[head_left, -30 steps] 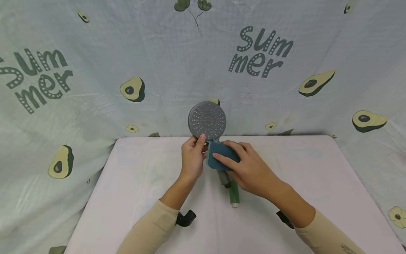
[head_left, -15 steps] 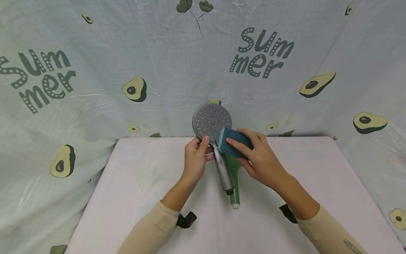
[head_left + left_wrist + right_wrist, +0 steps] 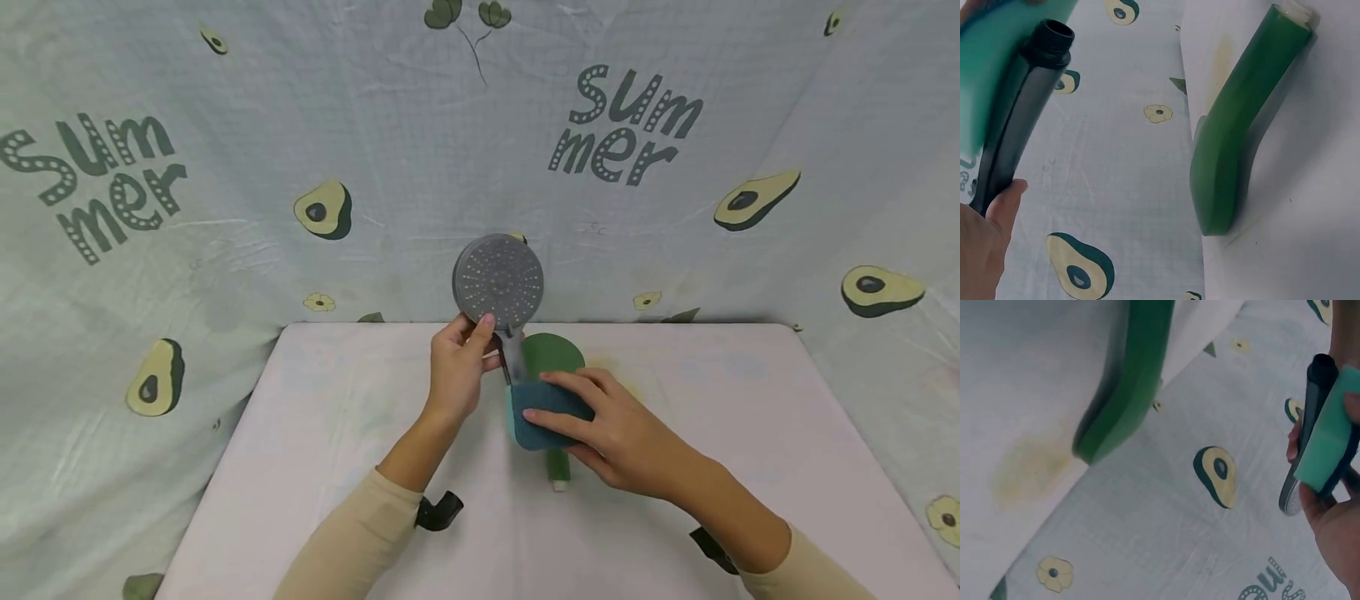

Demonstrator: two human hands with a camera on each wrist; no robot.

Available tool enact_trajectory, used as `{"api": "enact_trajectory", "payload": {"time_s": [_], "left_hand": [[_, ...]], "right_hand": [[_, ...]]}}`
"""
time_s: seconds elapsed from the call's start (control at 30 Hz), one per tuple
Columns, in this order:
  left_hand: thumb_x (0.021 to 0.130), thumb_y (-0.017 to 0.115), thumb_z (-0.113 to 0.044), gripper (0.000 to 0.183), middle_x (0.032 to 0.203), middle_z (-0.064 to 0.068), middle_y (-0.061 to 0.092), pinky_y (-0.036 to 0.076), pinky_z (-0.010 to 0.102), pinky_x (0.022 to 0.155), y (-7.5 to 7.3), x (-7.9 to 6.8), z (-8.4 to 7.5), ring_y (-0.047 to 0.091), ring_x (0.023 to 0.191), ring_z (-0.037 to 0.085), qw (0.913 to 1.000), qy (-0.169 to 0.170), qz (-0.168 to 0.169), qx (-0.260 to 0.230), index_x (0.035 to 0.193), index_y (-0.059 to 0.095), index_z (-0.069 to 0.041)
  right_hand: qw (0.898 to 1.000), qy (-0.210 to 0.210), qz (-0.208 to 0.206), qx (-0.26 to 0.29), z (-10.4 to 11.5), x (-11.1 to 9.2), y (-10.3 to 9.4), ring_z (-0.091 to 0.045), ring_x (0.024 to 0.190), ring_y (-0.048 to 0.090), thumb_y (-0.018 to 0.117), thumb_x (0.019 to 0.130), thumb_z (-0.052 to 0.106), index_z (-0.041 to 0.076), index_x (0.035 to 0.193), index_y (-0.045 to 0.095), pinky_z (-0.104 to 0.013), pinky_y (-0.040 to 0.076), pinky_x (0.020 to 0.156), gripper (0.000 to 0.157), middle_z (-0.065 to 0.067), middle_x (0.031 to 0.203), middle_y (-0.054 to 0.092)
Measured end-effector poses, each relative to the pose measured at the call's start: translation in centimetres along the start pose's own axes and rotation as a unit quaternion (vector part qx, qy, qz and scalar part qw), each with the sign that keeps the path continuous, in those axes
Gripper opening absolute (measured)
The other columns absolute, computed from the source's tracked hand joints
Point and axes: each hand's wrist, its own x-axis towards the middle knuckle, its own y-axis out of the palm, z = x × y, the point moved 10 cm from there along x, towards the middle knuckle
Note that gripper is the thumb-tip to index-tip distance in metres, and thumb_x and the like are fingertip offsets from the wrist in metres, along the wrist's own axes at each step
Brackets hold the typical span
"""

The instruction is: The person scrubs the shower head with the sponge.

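Note:
A grey round hand shower (image 3: 498, 279) is held up by my left hand (image 3: 457, 371), thumb at the lower rim of its nozzle face. My right hand (image 3: 615, 433) grips a two-layer sponge (image 3: 553, 417), dark blue on one side and light teal on the other. The teal side lies along the shower's handle (image 3: 1019, 119), covering its lower part in the head view. The left wrist view shows the handle's black threaded end (image 3: 1050, 40) sticking out past the sponge. Beneath, a green hand shower (image 3: 553, 354) with a white end lies on the table.
The white table (image 3: 360, 467) meets a hanging cloth (image 3: 405, 167) printed with avocados and "summer" at its back edge. A yellowish stain (image 3: 1029, 472) marks the table beside the green shower. Black pieces (image 3: 438, 511) show by both forearms.
The sponge moved up and right to the nozzle's lower edge, then down along the handle. The left hand and the grey shower shifted only slightly.

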Motion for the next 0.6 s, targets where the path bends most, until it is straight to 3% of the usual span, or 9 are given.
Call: {"api": "enact_trajectory", "payload": {"time_s": [0.17, 0.33, 0.47, 0.6], "left_hand": [[0.104, 0.059, -0.005, 0.04, 0.131, 0.02, 0.059, 0.065, 0.038, 0.073, 0.9, -0.3, -0.5, 0.074, 0.098, 0.022, 0.9993, 0.008, 0.021, 0.029, 0.144, 0.055, -0.002], [0.105, 0.06, -0.012, 0.045, 0.133, 0.016, 0.055, 0.065, 0.037, 0.073, 1.1, -0.6, -0.9, 0.073, 0.103, 0.025, 0.9971, 0.004, 0.032, 0.069, 0.149, 0.053, -0.015], [0.106, 0.06, -0.015, 0.046, 0.131, 0.016, 0.055, 0.065, 0.032, 0.076, 1.1, -0.4, -1.4, 0.073, 0.104, 0.029, 0.9932, 0.015, 0.039, 0.109, 0.151, 0.052, -0.017], [0.106, 0.06, -0.015, 0.05, 0.132, 0.019, 0.055, 0.064, 0.032, 0.079, 1.0, -0.3, -1.6, 0.074, 0.106, 0.035, 0.9896, 0.033, 0.043, 0.133, 0.154, 0.049, -0.016]], "right_hand": [[0.994, -0.001, -0.019, -0.105, -0.7, 2.1, -1.1, -0.042, 0.123, 0.054, 0.091, 0.078, 0.016, 0.033, 0.147, 0.057, -0.056, 0.055, 0.097, 0.079, -0.017, 0.15, 0.05], [0.983, -0.018, -0.018, -0.181, -0.2, 3.9, -2.0, -0.044, 0.12, 0.056, 0.09, 0.079, 0.014, 0.032, 0.145, 0.06, -0.055, 0.055, 0.098, 0.075, -0.017, 0.148, 0.052], [0.978, -0.032, 0.027, -0.207, 0.9, 4.7, -1.4, -0.041, 0.121, 0.055, 0.088, 0.081, 0.015, 0.032, 0.143, 0.062, -0.052, 0.054, 0.1, 0.069, -0.015, 0.15, 0.052], [0.968, -0.065, 0.09, -0.224, 2.5, 4.1, 0.4, -0.038, 0.121, 0.055, 0.088, 0.081, 0.02, 0.033, 0.141, 0.063, -0.047, 0.055, 0.099, 0.067, -0.013, 0.15, 0.052]]}}
